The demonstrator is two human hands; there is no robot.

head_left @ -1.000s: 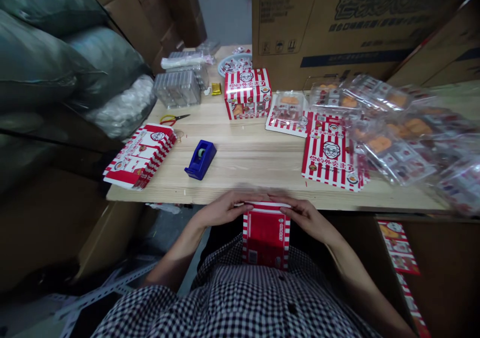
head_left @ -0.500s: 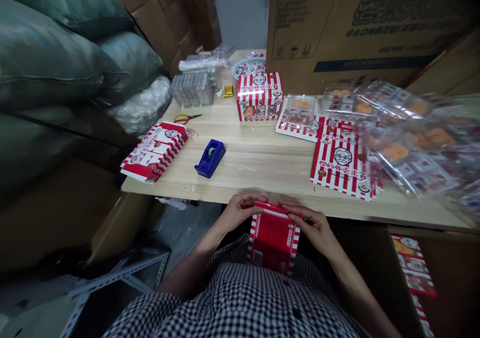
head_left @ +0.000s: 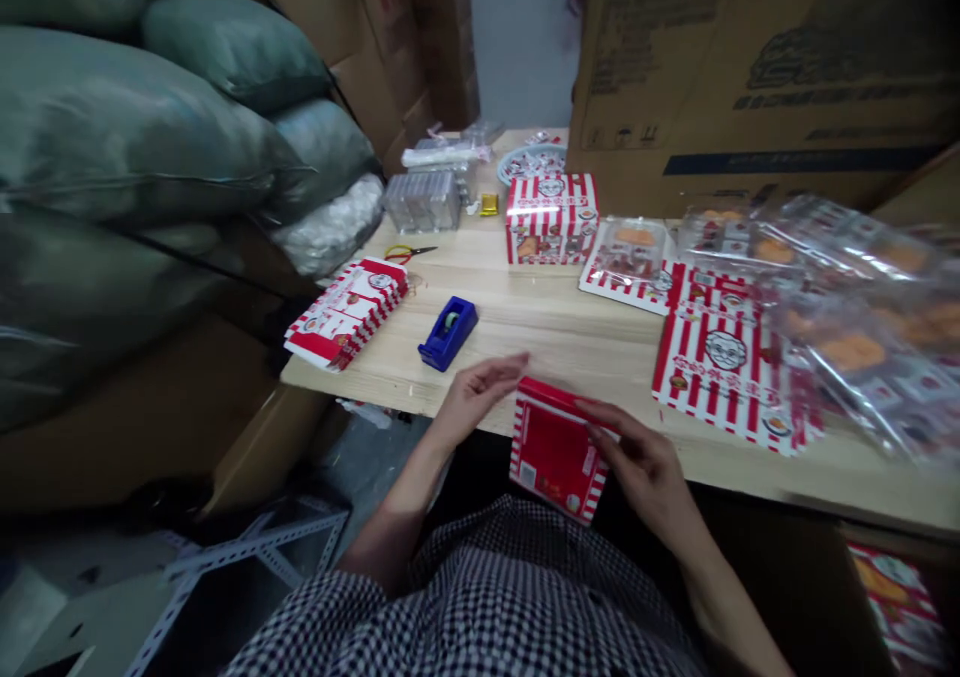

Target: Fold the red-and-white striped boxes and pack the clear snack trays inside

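A red cardboard box (head_left: 559, 447) with striped red-and-white edges stands tilted at the table's front edge, above my lap. My right hand (head_left: 641, 457) grips its right side, thumb on the near face and fingers over the top edge. My left hand (head_left: 480, 397) is at the box's upper left corner, its fingers stretched out and apart from the top; whether it still touches the side is hard to tell. Just beyond this hand lies a blue tape dispenser (head_left: 448, 332) with a roll in it.
On the wooden table (head_left: 517, 317) are a stack of flattened striped boxes (head_left: 349, 312), scissors (head_left: 409, 254), clear plastic cases (head_left: 422, 202) and an upright striped box (head_left: 553, 219). Flat striped cartons (head_left: 720, 367) and clear food-toy packs (head_left: 862, 347) fill the right. Large sacks (head_left: 135, 137) pile up left.
My left hand has let go of the box's top edge and moved slightly up, fingers extended. The box has turned a little in my right hand. The whole view has shifted.
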